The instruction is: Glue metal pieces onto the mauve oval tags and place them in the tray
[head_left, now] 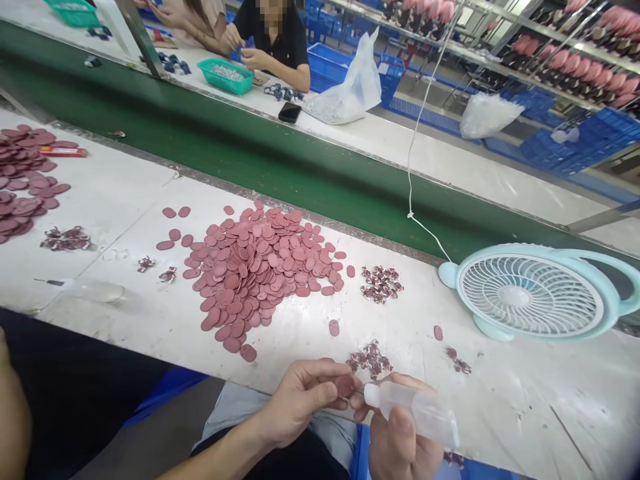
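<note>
Between the thumb and fingers of my left hand [305, 400] is a small reddish-brown oval disc [345, 385]. My right hand [400, 433] is wrapped round a clear squeeze bottle [420, 410] with a white cap, tilted so its thin tip points at the disc. Whether the tip touches the disc I cannot tell. Just beyond my hands lies a small cluster of dark red and silvery pieces [371, 359]. A large pile of the same oval discs [260, 260] spreads over the white table [310, 333] to the left. One loose disc [334, 327] lies nearer.
A light-blue fan [530, 293] lies at the right, its white cord [413, 167] running upward. Another squeeze bottle [95, 291] rests at the left, near another person's arm [13, 407]. Across the green conveyor belt [240, 153], people [273, 47] work beside a teal basket [227, 77].
</note>
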The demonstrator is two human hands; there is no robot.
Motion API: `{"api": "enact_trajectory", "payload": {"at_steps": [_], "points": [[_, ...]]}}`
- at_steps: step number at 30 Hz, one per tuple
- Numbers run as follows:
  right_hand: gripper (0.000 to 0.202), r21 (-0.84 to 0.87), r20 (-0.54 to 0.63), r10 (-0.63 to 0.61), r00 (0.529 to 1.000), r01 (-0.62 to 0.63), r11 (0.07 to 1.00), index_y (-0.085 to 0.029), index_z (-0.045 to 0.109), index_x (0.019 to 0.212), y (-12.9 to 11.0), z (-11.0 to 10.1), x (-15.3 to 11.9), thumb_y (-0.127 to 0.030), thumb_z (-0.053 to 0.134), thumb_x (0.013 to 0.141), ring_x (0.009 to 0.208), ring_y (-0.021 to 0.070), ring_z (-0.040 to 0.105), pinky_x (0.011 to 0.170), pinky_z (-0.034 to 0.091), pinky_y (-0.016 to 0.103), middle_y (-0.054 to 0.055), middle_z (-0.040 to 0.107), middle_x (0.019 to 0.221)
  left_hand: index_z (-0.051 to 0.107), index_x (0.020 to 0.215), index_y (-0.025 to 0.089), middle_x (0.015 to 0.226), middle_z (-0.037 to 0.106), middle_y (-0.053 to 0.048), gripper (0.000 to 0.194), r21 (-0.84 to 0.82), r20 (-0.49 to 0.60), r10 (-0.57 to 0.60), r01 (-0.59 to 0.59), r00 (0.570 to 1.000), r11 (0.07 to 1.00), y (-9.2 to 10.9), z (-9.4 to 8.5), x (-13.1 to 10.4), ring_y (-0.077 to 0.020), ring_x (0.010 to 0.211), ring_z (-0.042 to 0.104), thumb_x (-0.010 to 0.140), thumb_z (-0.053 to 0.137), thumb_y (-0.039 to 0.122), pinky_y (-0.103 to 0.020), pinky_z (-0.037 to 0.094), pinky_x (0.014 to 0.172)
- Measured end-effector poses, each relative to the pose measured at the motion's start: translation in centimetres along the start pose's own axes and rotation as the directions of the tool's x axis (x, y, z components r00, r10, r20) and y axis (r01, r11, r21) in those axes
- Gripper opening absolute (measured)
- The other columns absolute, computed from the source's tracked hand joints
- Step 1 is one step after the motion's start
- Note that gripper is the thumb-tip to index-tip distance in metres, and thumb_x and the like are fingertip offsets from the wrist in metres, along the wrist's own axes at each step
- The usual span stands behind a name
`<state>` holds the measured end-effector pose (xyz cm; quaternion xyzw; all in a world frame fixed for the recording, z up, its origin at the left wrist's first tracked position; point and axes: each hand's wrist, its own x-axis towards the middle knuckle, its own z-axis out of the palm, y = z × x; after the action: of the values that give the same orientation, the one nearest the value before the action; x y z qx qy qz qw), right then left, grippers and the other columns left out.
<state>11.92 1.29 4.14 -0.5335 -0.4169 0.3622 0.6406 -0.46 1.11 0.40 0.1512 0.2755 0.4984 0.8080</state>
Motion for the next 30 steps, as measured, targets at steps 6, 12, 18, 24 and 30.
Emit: {"api": "enact_trajectory", "payload": {"at_steps": [6, 12, 18, 24, 30], "points": [[0.021, -0.045, -0.006, -0.002, 1.0, 0.001, 0.999, -0.027, 0.062, 0.103, 0.37, -0.2, -0.18, -0.037, 0.062, 0.085, 0.044, 0.0201, 0.057, 0.041, 0.044, 0.034, -0.002, 0.065, 0.066, 0.078, 0.105, 0.016, 0.081, 0.07, -0.005, 0.029, -0.088, 0.059, 0.015, -0.009, 0.998, 0.996, 0.28, 0.6, 0.18, -0.0185, 0.076, 0.065, 0.082, 0.077, 0.034, -0.04, 0.052, 0.082], [0.019, -0.139, 0.0, 0.018, 1.0, -0.018, 0.99, -0.032, 0.063, 0.103, 0.68, -0.59, -0.5, -0.039, 0.06, 0.086, 0.047, 0.0195, 0.055, 0.047, 0.046, 0.037, -0.003, 0.061, 0.067, 0.078, 0.102, 0.015, 0.08, 0.067, -0.005, 0.03, -0.088, 0.04, 0.009, -0.006, 0.999, 0.996, 0.2, 0.46, 0.23, -0.0193, 0.075, 0.065, 0.08, 0.079, 0.035, -0.04, 0.052, 0.081], [0.021, -0.127, -0.011, 0.033, 0.999, -0.034, 0.991, -0.033, 0.062, 0.105, 0.66, -0.47, -0.41, -0.043, 0.06, 0.087, 0.047, 0.0206, 0.055, 0.046, 0.048, 0.04, -0.001, 0.062, 0.069, 0.077, 0.102, 0.014, 0.08, 0.068, -0.006, 0.032, -0.097, 0.041, -0.003, 0.007, 0.999, 0.995, 0.34, 0.53, 0.29, -0.0198, 0.074, 0.064, 0.08, 0.078, 0.037, -0.042, 0.052, 0.08], [0.019, -0.098, 0.02, 0.028, 0.999, -0.026, 0.995, -0.028, 0.063, 0.103, 0.37, -0.55, -0.52, -0.037, 0.062, 0.086, 0.048, 0.0197, 0.058, 0.047, 0.047, 0.035, -0.002, 0.066, 0.068, 0.077, 0.102, 0.014, 0.082, 0.069, -0.007, 0.03, -0.134, 0.037, -0.008, 0.013, 0.999, 0.991, 0.02, 0.36, 0.29, -0.0197, 0.075, 0.064, 0.08, 0.079, 0.033, -0.041, 0.053, 0.079], [0.021, -0.086, -0.042, 0.037, 0.998, -0.04, 0.995, -0.028, 0.063, 0.101, -0.03, -0.29, -0.4, -0.041, 0.061, 0.084, 0.049, 0.0211, 0.057, 0.052, 0.047, 0.039, -0.001, 0.066, 0.067, 0.077, 0.106, 0.014, 0.091, 0.072, -0.01, 0.032, -0.102, 0.017, -0.011, 0.012, 1.0, 0.995, -0.15, -0.15, 0.06, -0.0198, 0.077, 0.067, 0.081, 0.077, 0.035, -0.041, 0.054, 0.081]]}}
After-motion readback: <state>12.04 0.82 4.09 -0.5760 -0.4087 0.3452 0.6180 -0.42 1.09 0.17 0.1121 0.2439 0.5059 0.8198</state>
